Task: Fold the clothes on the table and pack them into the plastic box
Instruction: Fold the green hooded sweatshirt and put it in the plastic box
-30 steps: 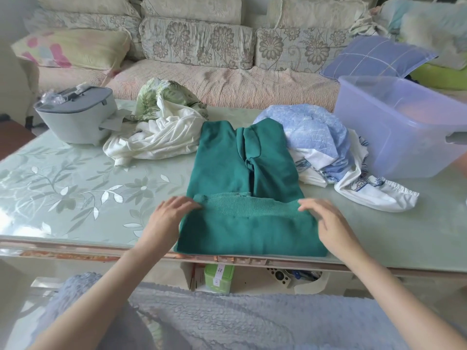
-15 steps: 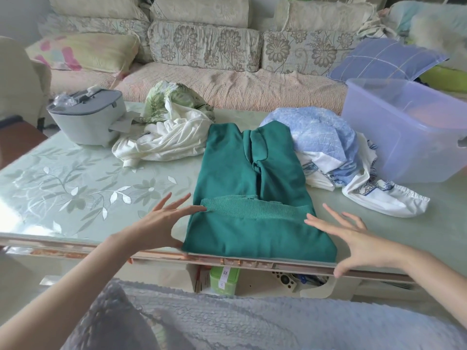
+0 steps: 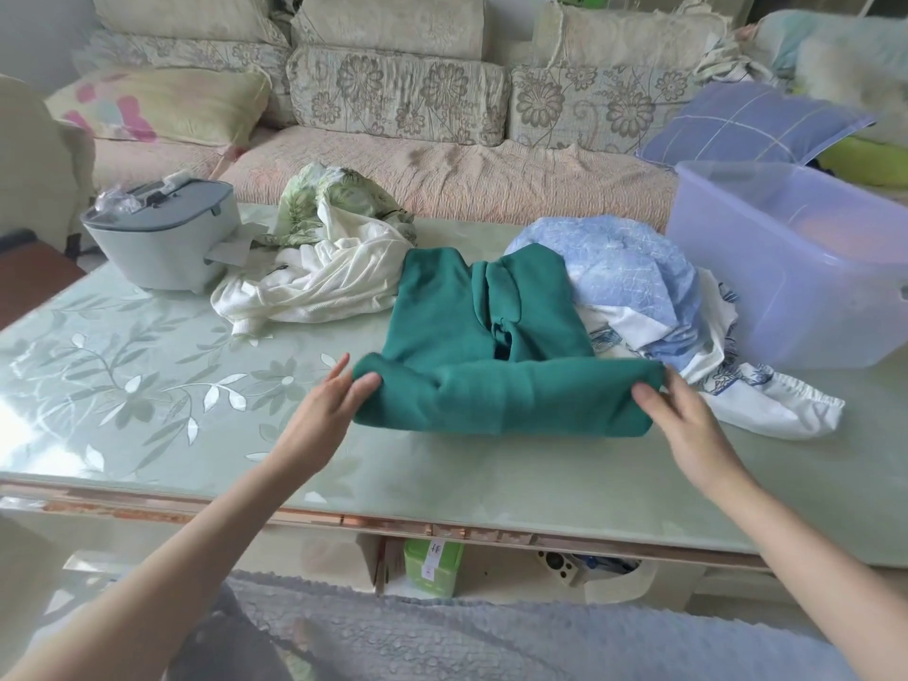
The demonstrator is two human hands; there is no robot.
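Observation:
A green knit garment point(image 3: 491, 356) lies partly folded in the middle of the table, its near portion doubled into a thick roll. My left hand point(image 3: 329, 405) pinches the roll's left end, thumb on top and fingers underneath. At the right end my right hand point(image 3: 683, 415) grips it the same way. A translucent plastic box point(image 3: 796, 267) stands open at the table's right. Behind the green garment on the left is a cream and green-leaf clothing heap point(image 3: 329, 253). A blue and white clothing heap point(image 3: 653, 307) lies between the garment and the box.
A grey appliance point(image 3: 162, 238) sits at the table's back left. The glass-topped table point(image 3: 123, 385) carries a leaf pattern, and its front edge runs close to my body. A sofa with cushions point(image 3: 393, 90) stands behind the table.
Both hands went from flat on the garment's edges to spread beside it, then took hold of the folded end. The near part has been lifted and rolled away from the table's front edge.

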